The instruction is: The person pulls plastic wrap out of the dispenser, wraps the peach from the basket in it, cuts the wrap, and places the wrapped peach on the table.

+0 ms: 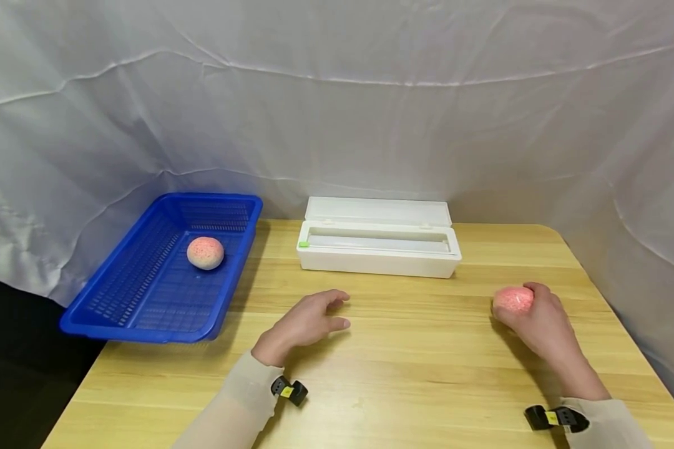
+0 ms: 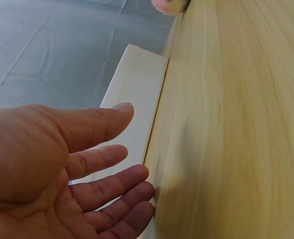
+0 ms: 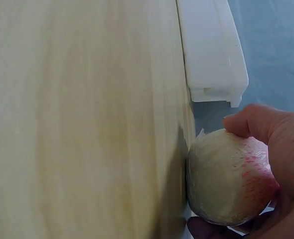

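At the right side of the table my right hand (image 1: 545, 321) grips a pink-and-cream peach (image 1: 513, 300), thumb on one side and fingers curled round the other. In the right wrist view, shiny clear film covers the peach (image 3: 229, 177), with a small tuft of film sticking up. Over the middle of the table my left hand (image 1: 309, 318) hovers with relaxed, parted fingers and nothing in them. A white cling film box (image 1: 379, 259), lid raised at the back, lies beyond both hands. Another peach (image 1: 205, 252) sits in the blue plastic basket (image 1: 216, 312) on the left.
The light wooden table (image 1: 404, 374) ends in a rounded corner at the back right. Pale cloth (image 1: 371, 137) hangs behind it and along the sides. A small green piece (image 1: 304, 244) shows at the box's left end. The basket overhangs the table's left edge.
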{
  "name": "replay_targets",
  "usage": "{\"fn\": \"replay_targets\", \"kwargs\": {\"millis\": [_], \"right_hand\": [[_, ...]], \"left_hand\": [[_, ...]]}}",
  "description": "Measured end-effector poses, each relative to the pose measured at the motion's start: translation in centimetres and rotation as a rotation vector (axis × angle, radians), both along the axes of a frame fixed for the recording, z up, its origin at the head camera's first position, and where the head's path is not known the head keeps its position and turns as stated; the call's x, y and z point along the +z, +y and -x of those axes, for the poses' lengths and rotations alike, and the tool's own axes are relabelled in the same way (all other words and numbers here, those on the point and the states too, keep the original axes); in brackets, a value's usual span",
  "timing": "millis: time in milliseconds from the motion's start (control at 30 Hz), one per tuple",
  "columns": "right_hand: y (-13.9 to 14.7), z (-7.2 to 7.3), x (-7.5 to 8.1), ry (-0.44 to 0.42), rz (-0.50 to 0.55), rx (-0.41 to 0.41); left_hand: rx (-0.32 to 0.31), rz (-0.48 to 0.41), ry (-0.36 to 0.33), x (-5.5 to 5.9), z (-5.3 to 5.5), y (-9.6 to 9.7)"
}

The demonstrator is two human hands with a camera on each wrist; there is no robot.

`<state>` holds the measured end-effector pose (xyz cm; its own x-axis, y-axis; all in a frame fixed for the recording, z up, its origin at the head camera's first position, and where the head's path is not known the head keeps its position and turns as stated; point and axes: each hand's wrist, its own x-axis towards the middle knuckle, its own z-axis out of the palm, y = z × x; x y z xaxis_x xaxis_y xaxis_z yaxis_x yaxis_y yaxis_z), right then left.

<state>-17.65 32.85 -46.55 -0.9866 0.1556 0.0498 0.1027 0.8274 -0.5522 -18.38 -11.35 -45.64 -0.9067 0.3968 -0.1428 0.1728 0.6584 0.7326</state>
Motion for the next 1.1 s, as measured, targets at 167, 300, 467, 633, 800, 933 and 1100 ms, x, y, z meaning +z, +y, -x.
{"fn": "replay_targets", "kwargs": {"millis": [167,300,467,633,800,933,1100], "right_hand": [[0.1,0.1,0.1,-0.008,-0.003,0.011],[0.0,0.0,0.3,-0.023,-0.009,0.004],[-0.1,0.0,0.7,-0.045,-0.022,0.01],[0.3,0.1,1.1,-0.056,-0.037,0.038],[0.4,0.4,1.6,-0.039,-0.057,0.051],[-0.1,0.7,2.4,0.01,-0.075,0.07],[-2.0,1.6,4.4,0.037,-0.066,0.123]], "left_hand": [[-0.002,0.001,-0.001,0.1,0.0,-0.1],[-0.003,0.0,-0.002,0.2,0.0,-0.3],[-0.006,-0.009,0.011,0.3,0.0,-0.8],[0.023,-0.025,0.032,0.3,-0.1,-1.6],[0.129,-0.008,0.102,0.5,0.1,-2.4],[0.243,0.033,0.192,1.0,0.7,-2.8],[0.362,0.082,0.352,2.5,2.2,-3.1]]}}
